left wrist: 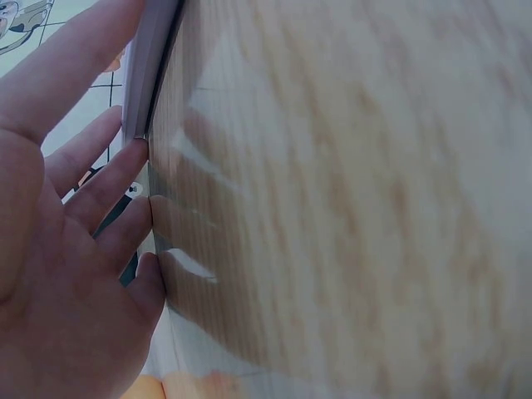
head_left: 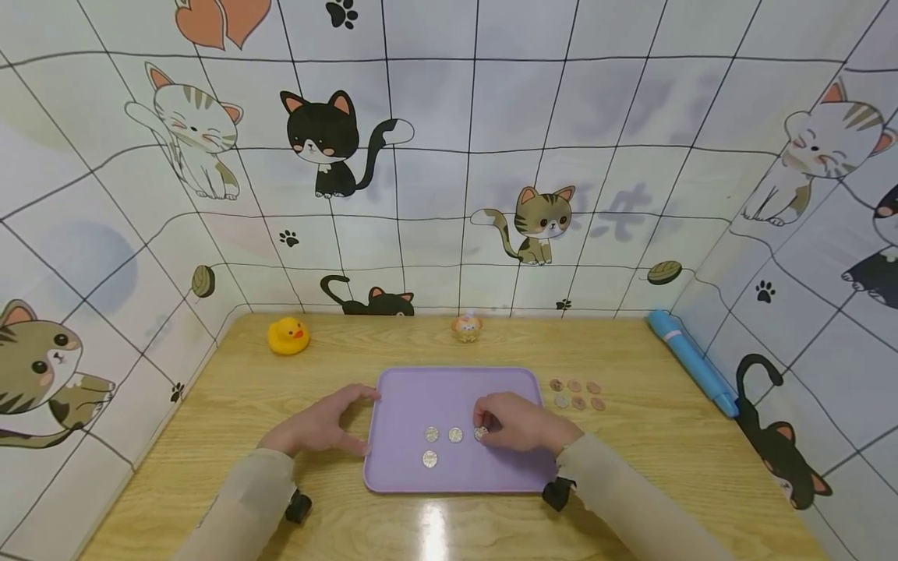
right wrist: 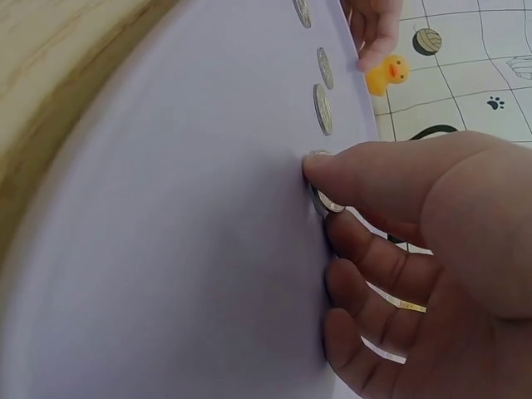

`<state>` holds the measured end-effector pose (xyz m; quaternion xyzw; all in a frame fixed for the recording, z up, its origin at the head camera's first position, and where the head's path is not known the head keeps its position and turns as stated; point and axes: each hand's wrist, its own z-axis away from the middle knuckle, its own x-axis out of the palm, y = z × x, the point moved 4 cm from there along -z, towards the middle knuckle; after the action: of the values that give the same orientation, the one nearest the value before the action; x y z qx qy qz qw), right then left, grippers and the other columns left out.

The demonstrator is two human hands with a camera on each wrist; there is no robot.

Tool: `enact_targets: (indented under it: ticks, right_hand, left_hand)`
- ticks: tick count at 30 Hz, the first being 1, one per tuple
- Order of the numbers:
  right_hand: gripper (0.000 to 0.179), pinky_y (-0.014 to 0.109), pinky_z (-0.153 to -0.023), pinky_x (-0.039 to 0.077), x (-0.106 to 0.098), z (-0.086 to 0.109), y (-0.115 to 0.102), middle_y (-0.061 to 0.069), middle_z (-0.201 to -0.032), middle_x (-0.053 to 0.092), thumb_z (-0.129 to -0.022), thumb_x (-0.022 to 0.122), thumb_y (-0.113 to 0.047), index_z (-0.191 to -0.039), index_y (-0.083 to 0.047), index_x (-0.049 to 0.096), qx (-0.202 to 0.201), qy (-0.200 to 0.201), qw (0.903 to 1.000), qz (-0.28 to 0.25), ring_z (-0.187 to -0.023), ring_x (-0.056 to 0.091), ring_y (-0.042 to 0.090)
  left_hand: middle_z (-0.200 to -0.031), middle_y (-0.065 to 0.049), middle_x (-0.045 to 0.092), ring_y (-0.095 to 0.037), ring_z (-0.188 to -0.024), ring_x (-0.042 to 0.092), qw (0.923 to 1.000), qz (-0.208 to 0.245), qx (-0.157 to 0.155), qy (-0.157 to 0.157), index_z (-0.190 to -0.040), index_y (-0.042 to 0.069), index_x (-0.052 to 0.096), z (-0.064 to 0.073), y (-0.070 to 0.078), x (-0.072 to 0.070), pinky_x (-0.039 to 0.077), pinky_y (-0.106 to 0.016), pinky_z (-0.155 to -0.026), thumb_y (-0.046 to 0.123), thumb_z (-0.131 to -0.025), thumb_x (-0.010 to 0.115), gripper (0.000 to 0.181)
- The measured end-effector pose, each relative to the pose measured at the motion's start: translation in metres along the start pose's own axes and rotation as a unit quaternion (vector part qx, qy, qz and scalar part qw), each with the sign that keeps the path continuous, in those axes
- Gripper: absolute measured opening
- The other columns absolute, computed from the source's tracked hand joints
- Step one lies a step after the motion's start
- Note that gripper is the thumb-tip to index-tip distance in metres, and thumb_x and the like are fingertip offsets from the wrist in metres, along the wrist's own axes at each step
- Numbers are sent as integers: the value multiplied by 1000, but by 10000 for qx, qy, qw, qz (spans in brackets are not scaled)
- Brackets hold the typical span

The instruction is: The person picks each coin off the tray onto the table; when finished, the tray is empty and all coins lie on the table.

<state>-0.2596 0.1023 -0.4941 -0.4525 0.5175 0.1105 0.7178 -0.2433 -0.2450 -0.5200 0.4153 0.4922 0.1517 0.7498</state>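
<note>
A purple tray [head_left: 407, 389] lies on the wooden table. My right hand [head_left: 515, 422] pinches a silver coin [right wrist: 329, 202] between thumb and fingers, close over the tray's surface. To the left of that coin, two more silver coins [head_left: 455, 435] lie in a row with it, and a third coin [head_left: 430, 459] lies nearer the front. At the tray's left edge my left hand [head_left: 324, 421] spreads its relaxed fingers, fingertips right at the rim. In the left wrist view its palm shows with nothing in it.
Several coins, mostly copper-coloured [head_left: 578, 403], lie in two rows right of the tray. Along the back stand a yellow rubber duck [head_left: 288, 336] and a small figurine [head_left: 466, 327]. A blue stick-shaped object [head_left: 693, 362] lies by the right wall, and cat-print walls [head_left: 435, 179] enclose the table.
</note>
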Motion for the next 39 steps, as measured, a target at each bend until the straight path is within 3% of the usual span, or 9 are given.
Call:
enact_targets:
  ticks: [19, 27, 32, 39]
  right_hand:
    - [14, 22, -66, 50, 0, 8, 9, -8, -80, 65, -94, 78, -7, -90, -14, 67, 99, 508, 9964, -673, -72, 55, 3]
    - [9, 25, -74, 55, -9, 19, 15, -5, -89, 69, -95, 76, -5, -101, -12, 74, 54, 721, 9919, -1043, -81, 61, 5]
    - [19, 26, -77, 56, -21, 31, 24, -2, -101, 73, -95, 73, -4, -113, -8, 78, 223, 859, 9890, -1182, -87, 63, 8]
    - [19, 25, -78, 57, -34, 50, 41, -3, -105, 74, -96, 74, -7, -115, -10, 79, 483, 1030, 9845, -1336, -88, 65, 7]
  left_hand:
    - [-165, -11, 39, -41, -155, 28, 10000, -10, -31, -40, -152, 20, 50, 0, 1, 2, 17, -68, -125, 33, -75, 96, 90]
    - [-167, -11, 38, -41, -156, 27, 10000, -11, -47, -50, -152, 21, 50, 0, 0, 2, 17, -68, -126, 34, -76, 96, 89]
    - [-167, -11, 38, -41, -156, 27, 10000, 31, -70, -24, -151, 22, 51, 0, -1, 2, 16, -69, -126, 35, -75, 96, 89]
    - [-166, -10, 39, -41, -155, 28, 10000, 48, -54, -5, -151, 23, 50, 0, -2, 1, 16, -69, -125, 35, -75, 96, 90]
